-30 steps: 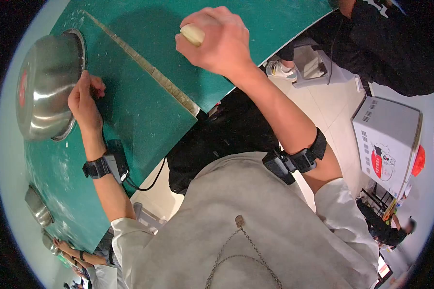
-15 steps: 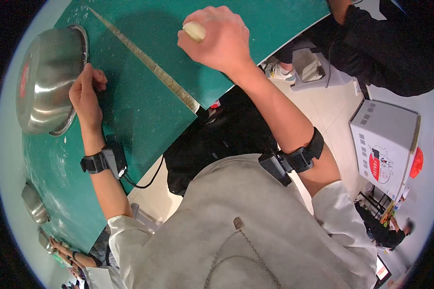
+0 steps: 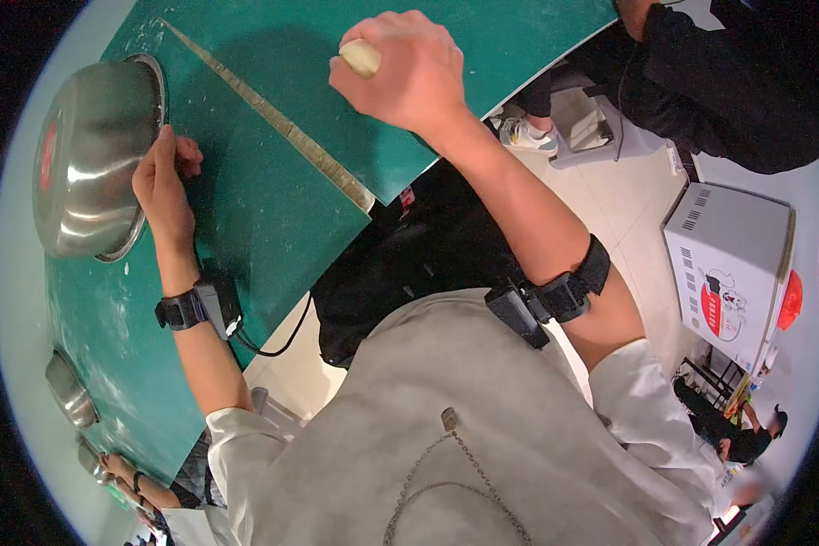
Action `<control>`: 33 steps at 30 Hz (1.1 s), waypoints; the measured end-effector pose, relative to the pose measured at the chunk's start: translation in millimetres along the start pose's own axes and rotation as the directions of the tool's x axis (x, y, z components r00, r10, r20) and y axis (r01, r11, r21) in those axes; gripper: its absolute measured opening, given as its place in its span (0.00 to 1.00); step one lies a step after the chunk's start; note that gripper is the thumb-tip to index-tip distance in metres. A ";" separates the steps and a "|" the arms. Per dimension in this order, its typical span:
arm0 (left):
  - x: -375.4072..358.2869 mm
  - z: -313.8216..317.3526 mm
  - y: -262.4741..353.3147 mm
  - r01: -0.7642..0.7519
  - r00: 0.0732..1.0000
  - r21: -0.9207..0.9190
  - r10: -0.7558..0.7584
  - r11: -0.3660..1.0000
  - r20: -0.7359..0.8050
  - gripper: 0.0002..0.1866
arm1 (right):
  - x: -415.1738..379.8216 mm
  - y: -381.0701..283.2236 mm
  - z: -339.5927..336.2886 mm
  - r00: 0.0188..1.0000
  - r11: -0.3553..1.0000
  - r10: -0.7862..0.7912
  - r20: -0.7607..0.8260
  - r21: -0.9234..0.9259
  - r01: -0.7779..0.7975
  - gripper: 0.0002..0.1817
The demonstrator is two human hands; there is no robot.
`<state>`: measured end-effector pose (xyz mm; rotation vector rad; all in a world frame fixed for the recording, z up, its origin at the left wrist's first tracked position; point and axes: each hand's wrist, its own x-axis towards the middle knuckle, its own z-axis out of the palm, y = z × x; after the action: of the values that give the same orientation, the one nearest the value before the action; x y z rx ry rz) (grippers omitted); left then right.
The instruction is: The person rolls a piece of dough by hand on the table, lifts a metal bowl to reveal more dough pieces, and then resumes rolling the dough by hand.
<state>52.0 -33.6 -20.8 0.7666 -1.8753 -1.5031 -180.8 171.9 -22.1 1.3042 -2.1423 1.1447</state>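
My right hand (image 3: 408,77) is closed around a smooth pale lump that looks like dough (image 3: 361,58), one rounded end of it sticking out past the thumb side. It is over the green tabletop (image 3: 273,196), near the far edge. My left hand (image 3: 164,182) is loosely curled at the left, with a gap between its fingers and nothing visible in them. Its fingertips are right at the rim of a large steel bowl (image 3: 96,159), whose outer wall and red label show. The left palm is partly hidden.
A long, narrow seam-like strip (image 3: 273,118) crosses the tabletop, dusted with white powder. Smaller steel bowls (image 3: 69,389) stand farther along at lower left, near another person's hands (image 3: 114,466). A person in black (image 3: 719,100) is at upper right; a white box (image 3: 726,273) is at right.
My right hand has shifted slightly left with the pale lump. The bowl appears a little lower in view; my left hand stays almost in place.
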 end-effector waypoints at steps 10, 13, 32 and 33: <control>-0.3 4.3 5.8 0.003 1.000 0.023 -0.003 1.000 -0.005 0.22 | 1.7 -4.2 -3.9 0.990 0.995 0.085 0.111 -0.059 -0.079 0.12; -3.1 6.9 10.6 0.025 1.000 0.049 -0.024 0.998 -0.020 0.22 | 0.9 -1.7 -1.4 0.996 0.997 0.052 0.078 -0.063 -0.048 0.11; -1.6 5.5 5.9 -0.005 1.000 0.013 0.005 1.000 0.001 0.21 | -0.5 -1.6 1.6 0.999 1.000 0.029 0.019 -0.013 -0.029 0.11; -1.2 5.3 5.6 -0.005 1.000 0.013 0.005 1.000 0.000 0.21 | 0.0 -1.2 1.6 0.999 1.000 0.029 0.019 -0.012 -0.029 0.11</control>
<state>48.4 -28.3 -16.4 0.7674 -1.8878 -1.4894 -179.7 170.4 -22.6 1.2885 -2.1855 1.1335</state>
